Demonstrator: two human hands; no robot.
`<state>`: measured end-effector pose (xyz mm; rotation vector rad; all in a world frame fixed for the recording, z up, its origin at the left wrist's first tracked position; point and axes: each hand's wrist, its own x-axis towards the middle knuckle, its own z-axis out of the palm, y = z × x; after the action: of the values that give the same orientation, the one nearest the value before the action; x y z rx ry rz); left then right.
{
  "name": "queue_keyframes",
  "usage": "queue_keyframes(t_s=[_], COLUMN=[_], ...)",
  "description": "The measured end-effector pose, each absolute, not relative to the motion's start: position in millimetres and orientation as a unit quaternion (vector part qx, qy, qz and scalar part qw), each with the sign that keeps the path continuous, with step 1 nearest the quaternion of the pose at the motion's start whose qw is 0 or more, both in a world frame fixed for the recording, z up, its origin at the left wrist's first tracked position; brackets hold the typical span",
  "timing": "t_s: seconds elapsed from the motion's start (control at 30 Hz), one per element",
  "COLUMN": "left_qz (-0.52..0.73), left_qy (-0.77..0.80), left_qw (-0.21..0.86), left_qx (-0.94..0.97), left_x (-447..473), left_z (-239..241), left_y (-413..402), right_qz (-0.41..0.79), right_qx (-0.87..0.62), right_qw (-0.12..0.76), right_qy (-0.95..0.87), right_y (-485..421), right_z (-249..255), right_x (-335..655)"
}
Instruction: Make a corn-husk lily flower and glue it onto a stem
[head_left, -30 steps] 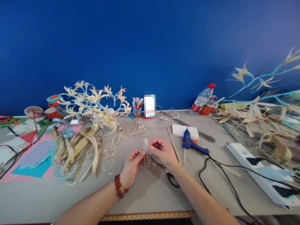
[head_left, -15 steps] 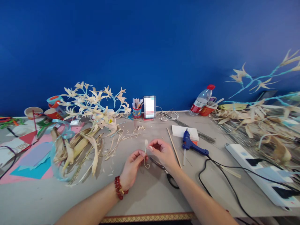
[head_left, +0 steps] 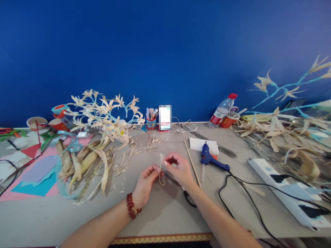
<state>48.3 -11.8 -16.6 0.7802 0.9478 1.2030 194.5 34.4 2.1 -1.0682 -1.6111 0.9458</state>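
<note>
My left hand (head_left: 146, 184), with a red bead bracelet on the wrist, pinches a thin pale husk strip (head_left: 161, 168) that stands upright and curls at its lower end. My right hand (head_left: 179, 168) pinches the same strip near its top, fingers closed. Both hands hover just above the grey table (head_left: 160, 213). Black-handled scissors (head_left: 184, 193) lie under my right wrist. A thin wooden stick (head_left: 192, 163) lies just right of my right hand.
A blue glue gun (head_left: 210, 159) with a black cord lies to the right beside a white pad (head_left: 203, 144). Dried corn husks (head_left: 88, 162) and husk flowers (head_left: 106, 112) fill the left. A white power strip (head_left: 284, 189), a bottle (head_left: 222, 109) and husk branches are at right.
</note>
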Motion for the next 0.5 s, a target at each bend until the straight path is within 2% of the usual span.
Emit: queue_keyframes(t_s=[0.5], left_qz=[0.532], left_qy=[0.401], left_qw=[0.670], left_qx=[0.327], left_x=[48.5], left_z=[-14.9], left_y=[-12.2], right_qz=[0.417], right_qx=[-0.432], right_qw=[0.465], right_qy=[-0.650], right_y=[33.7], right_z=[2.4], right_x=[196.8])
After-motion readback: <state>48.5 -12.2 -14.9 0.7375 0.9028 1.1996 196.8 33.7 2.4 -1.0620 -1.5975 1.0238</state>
